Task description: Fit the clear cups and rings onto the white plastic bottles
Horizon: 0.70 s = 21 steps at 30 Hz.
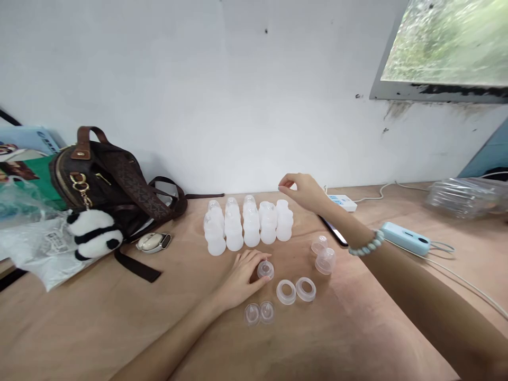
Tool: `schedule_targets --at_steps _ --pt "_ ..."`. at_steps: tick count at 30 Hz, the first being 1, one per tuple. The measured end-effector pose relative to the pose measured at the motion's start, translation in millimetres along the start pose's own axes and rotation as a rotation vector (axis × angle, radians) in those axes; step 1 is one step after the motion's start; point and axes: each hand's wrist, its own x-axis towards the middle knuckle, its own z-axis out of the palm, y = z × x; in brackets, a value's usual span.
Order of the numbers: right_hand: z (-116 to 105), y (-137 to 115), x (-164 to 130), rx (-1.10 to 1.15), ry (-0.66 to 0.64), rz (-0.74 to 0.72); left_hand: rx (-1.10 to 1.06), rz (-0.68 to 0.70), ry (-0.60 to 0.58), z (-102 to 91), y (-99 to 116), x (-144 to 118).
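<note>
Several small translucent white bottles (248, 225) stand in rows on the wooden table (99, 328). My right hand (304, 190) hovers just above the rightmost back bottle (284, 219), fingers pinched, nothing visibly held. My left hand (242, 278) rests on the table, its fingertips touching a small clear teat (265, 270). Two more clear teats (259, 313) lie near my left wrist. Two white screw rings (296, 290) lie beside them. Two clear caps (323, 255) sit to the right.
A brown backpack (107, 182) with a panda plush (93, 233) stands at the left, next to plastic bags (35, 238). A small white device (153, 242) lies by its strap. A phone (333, 231), power strip (342, 201), blue device (405, 238) with cable and clear plastic packaging (464, 197) lie right.
</note>
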Motion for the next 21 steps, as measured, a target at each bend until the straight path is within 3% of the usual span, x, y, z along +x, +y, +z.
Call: schedule_targets --at_steps 5,8,16,21 --pt "16 2 45 -0.007 -0.295 0.07 -0.019 -0.012 -0.014 -1.4 1 -1" --pt "26 3 55 -0.004 -0.383 0.109 -0.042 -0.015 -0.014 -1.7 0 -2" --pt "38 -1 57 0.045 -0.299 0.032 -0.074 -0.01 -0.012 -2.1 0 -3" --pt "2 6 67 0.023 -0.264 0.012 -0.144 0.016 0.116 -3.1 1 -6"
